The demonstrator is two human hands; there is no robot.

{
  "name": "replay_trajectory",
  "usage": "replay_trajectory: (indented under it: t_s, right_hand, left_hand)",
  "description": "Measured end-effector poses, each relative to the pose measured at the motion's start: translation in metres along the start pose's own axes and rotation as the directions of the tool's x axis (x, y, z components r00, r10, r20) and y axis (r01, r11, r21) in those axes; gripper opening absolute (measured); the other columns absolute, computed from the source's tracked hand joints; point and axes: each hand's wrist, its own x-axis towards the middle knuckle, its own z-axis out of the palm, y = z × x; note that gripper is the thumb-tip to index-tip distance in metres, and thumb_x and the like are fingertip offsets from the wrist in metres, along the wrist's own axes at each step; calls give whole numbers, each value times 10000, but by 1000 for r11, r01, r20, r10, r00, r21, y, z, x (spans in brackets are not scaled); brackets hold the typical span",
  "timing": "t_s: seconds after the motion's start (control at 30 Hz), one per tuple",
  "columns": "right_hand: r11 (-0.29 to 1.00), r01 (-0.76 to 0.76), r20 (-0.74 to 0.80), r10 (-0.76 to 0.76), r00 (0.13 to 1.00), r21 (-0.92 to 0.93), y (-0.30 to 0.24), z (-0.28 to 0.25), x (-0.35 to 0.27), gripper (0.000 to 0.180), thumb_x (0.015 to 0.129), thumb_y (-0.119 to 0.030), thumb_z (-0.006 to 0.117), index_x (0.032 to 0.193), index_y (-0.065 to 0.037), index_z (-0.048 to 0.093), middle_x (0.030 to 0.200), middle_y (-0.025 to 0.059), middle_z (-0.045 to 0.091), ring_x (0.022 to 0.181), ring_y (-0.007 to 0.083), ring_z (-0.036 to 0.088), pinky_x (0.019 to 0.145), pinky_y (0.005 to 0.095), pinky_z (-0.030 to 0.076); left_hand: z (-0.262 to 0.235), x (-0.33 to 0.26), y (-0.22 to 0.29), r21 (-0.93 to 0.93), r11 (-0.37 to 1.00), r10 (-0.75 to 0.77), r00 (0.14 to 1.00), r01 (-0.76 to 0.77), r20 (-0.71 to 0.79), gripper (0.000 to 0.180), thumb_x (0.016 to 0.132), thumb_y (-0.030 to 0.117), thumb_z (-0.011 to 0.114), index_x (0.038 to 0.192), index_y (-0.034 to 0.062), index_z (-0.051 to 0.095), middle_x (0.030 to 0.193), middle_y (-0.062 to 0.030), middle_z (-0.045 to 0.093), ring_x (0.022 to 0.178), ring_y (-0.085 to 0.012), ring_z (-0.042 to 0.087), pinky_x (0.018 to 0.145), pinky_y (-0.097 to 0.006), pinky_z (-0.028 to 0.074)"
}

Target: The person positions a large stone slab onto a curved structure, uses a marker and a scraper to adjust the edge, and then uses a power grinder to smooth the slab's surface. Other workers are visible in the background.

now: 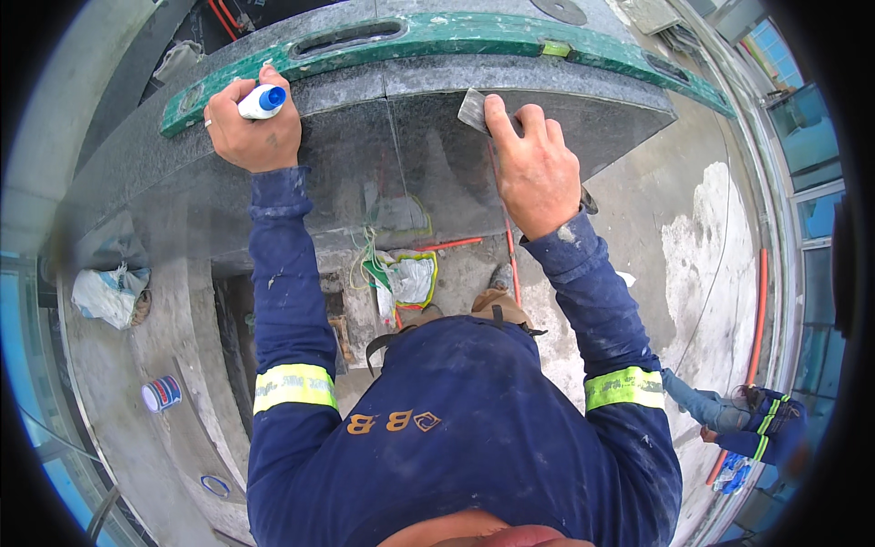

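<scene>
While the left hand [248,128] is closed in a fist around a white tube with a blue cap [262,100], its knuckles rest against the front edge of the dark granite slab [365,137], just below the green spirit level [428,38] that lies along the slab's top. The right hand [535,169] pinches a small flat grey scraper blade [472,109] between thumb and fingers, the blade pressed to the slab's front edge just right of the vertical joint between two stone pieces.

To my judgement the work in hand is dressing that joint. Doing it well calls for the blade held flat and drawn steadily along the seam, with the tube kept capped and clear of the stone, and the level left undisturbed on the top edge.

As for containers, a small can with red, white and blue bands [161,394] stands on the concrete floor [711,264] at the lower left; its contents cannot be seen. A white sack [109,294] lies by the slab's left end, and an open bag with a yellow-green rim [412,276] sits on the floor under the slab, holding what seems pale material. Another person [747,421] crouches at the lower right.
</scene>
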Motion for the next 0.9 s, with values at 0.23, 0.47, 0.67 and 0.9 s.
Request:
replay_trajectory:
  t_s: [0.23, 0.47, 0.67, 0.9]
  right_hand:
    - [997, 75, 59, -75, 995, 14, -10, -4, 9, 544, 777, -43, 590, 1296, -187, 515, 973, 89, 530, 803, 270, 564, 651, 372, 523]
    - [999, -12, 107, 9, 994, 30, -17, -4, 9, 518, 790, -40, 566, 1283, -188, 515, 987, 102, 526, 811, 292, 570, 637, 378, 530]
    - [983, -109, 210, 139, 968, -147, 23, -9, -13, 415, 821, -87, 566, 1227, -153, 517, 940, 113, 537, 757, 309, 597, 522, 409, 528]
    - [1000, 18, 53, -19, 998, 16, 10, -16, -11, 490, 777, -82, 596, 1255, -158, 515, 907, 96, 518, 763, 285, 566, 595, 369, 529]
  left_hand:
    - [1, 0, 1, 3, 1000, -7, 1000, 7, -25, 266, 718, 213, 816, 793, 69, 606, 746, -86, 650, 659, -276, 637, 629, -390, 510]
    - [1, -2, -2, -3, 1000, 8, 1000, -8, -24, 270, 724, 222, 818, 792, 69, 607, 735, -79, 643, 643, -262, 628, 617, -383, 509]
    - [-1, -2, -4, -1, 1000, -9, 1000, 9, -17, 273, 734, 236, 818, 792, 71, 607, 741, -71, 649, 641, -255, 630, 618, -378, 513]
    - [3, -2, 0, 9, 1000, -18, 1000, 19, -18, 268, 732, 233, 819, 796, 77, 611, 745, -70, 653, 649, -255, 636, 620, -376, 515]
